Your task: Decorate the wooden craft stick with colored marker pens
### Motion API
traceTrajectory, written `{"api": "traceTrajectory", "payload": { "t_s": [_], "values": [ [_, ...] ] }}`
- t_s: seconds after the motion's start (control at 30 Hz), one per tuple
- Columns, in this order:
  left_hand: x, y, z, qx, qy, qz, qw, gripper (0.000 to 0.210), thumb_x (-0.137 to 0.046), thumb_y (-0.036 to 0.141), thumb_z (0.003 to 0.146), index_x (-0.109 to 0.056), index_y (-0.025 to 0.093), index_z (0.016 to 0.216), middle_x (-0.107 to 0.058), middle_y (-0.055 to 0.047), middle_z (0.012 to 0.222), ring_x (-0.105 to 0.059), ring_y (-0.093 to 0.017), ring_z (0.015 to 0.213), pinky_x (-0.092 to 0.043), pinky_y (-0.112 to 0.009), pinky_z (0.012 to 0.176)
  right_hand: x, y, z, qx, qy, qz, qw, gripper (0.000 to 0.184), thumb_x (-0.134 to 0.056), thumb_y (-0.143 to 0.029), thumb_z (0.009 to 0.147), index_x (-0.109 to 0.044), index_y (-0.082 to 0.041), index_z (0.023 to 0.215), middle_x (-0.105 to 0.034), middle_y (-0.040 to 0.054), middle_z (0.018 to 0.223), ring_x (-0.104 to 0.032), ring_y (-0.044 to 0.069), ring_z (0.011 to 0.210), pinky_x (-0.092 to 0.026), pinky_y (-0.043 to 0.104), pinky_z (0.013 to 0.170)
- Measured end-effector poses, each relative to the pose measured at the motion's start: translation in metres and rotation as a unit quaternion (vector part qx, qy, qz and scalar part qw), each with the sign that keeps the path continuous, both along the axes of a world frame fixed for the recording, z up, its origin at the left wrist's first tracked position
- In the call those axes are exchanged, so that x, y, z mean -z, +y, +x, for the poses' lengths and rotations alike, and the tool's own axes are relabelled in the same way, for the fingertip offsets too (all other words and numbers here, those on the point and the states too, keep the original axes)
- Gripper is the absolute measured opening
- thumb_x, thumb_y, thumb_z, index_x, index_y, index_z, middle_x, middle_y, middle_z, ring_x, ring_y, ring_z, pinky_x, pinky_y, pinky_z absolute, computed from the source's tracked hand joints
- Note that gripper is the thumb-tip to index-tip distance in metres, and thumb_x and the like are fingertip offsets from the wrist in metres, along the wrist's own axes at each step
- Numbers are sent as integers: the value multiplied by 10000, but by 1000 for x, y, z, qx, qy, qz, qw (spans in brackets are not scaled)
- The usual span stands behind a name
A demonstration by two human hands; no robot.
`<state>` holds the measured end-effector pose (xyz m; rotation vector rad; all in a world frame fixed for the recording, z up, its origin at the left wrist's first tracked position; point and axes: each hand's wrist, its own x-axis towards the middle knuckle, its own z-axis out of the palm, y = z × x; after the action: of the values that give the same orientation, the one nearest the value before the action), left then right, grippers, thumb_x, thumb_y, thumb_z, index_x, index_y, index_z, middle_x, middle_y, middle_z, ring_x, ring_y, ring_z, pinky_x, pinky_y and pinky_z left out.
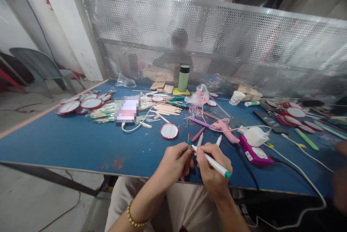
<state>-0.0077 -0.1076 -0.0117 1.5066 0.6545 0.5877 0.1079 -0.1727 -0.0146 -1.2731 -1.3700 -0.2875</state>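
Note:
My right hand grips a white marker with a green end, its tip pointing at the piece in my other hand. Between the fingers of my left hand is a small flat stick with a green patch; the fingers cover its lower part. Just beyond my hands lie a purple pen and two more pale markers, one of them a white marker. A round red-rimmed disc on a wooden stick rests ahead of my left hand.
A pink glue gun and a purple power strip with cables lie right. Wooden sticks, a phone, more red-rimmed discs and a green bottle stand farther back. A blurred hand shows at the right edge.

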Motion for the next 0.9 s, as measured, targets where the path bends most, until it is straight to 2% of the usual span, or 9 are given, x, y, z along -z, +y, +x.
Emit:
{"api": "traceTrajectory", "payload": {
  "t_s": [0.9],
  "values": [
    [0, -1, 1, -7, 17, 8, 1000, 366, -470, 495, 883, -469, 211, 652, -479, 50, 451, -421, -84, 346, -329, -179, 353, 1, 1, 2, 3, -30, 10, 999, 140, -594, -130, 909, -616, -195, 788, -628, -35, 625, -564, 85, 493, -425, 192, 470]
  ]
}}
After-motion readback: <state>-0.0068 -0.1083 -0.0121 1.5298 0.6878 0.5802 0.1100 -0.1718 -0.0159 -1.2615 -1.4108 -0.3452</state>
